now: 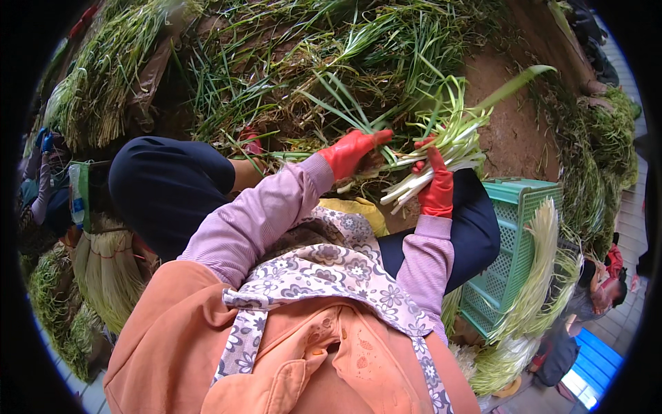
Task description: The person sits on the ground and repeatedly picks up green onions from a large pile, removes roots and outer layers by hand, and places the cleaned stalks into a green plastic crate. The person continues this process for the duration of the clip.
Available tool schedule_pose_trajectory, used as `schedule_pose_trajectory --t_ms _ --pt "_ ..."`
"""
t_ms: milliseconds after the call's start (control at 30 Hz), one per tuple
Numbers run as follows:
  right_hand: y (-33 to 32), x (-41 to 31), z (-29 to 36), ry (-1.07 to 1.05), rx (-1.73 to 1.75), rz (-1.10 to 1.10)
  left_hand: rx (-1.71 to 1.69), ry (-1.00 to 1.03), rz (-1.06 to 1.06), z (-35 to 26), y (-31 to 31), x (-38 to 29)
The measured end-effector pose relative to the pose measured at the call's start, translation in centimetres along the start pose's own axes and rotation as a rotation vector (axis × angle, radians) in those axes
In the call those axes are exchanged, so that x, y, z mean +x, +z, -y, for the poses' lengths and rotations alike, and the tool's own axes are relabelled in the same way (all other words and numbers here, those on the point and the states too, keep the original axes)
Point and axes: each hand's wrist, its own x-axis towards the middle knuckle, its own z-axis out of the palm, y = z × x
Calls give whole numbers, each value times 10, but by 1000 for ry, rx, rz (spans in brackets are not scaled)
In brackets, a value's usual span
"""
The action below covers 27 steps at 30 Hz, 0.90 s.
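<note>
Both of my hands wear red rubber gloves. My right hand (437,181) grips a bunch of pale leafy stalks (457,142), likely garlic chives or a similar vegetable. Their white ends point down and left, while the yellow-green leaves spread up and right. Close by on the left, my left hand (357,150) pinches a few dark green blades (351,106) between thumb and fingers. These blades fan out above that hand, and their lower ends reach towards the bunch. A large loose heap of long green leaves (331,57) covers the ground in front of me.
At my right stands a green plastic crate (496,259), with pale trimmed stalks (540,269) draped against its side. A tied pale bundle (108,269) lies at left. More leaf piles (595,171) line the right. Other people (44,181) sit at both edges.
</note>
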Motion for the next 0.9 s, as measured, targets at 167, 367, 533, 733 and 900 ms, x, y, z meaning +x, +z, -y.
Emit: schedule_pose_trajectory --t_ms 167,367,533,733,900 --pt "0 -4 -3 -48 62 86 -341 338 472 -11 37 15" --pt "-12 7 6 -59 300 -81 -442 96 68 -46 51 10" --pt "-32 14 12 -49 172 -110 203 212 280 -65 1 -8" --pt "-54 12 62 -245 259 -218 1854 -208 -29 -152 -109 -118" --pt "-42 5 65 -188 173 -48 1932 172 11 -164 -74 -104"
